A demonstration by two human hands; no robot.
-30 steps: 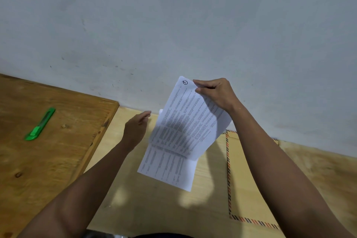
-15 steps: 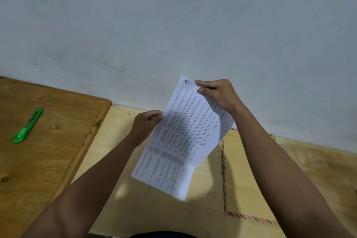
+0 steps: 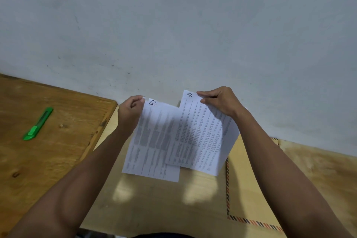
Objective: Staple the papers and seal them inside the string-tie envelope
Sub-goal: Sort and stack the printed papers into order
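Observation:
Two printed white sheets hang in the air above the pale table. My right hand (image 3: 220, 102) pinches the top edge of the right sheet (image 3: 206, 135), which bears a circled mark at its top corner. My left hand (image 3: 130, 111) pinches the top left corner of the left sheet (image 3: 152, 141), also marked with a circled number. The right sheet overlaps the left one. A tan envelope (image 3: 245, 189) with a striped red-and-black border lies flat on the table under my right forearm, partly hidden. No stapler shows.
A green utility knife (image 3: 37, 124) lies on the darker wooden board (image 3: 48, 160) at the left. The pale wooden table (image 3: 154, 208) runs up to a grey-white wall (image 3: 173, 25) just behind the papers.
My left hand rose and took the second sheet by its top corner, pulling it left so both sheets spread apart. The view shifted slightly.

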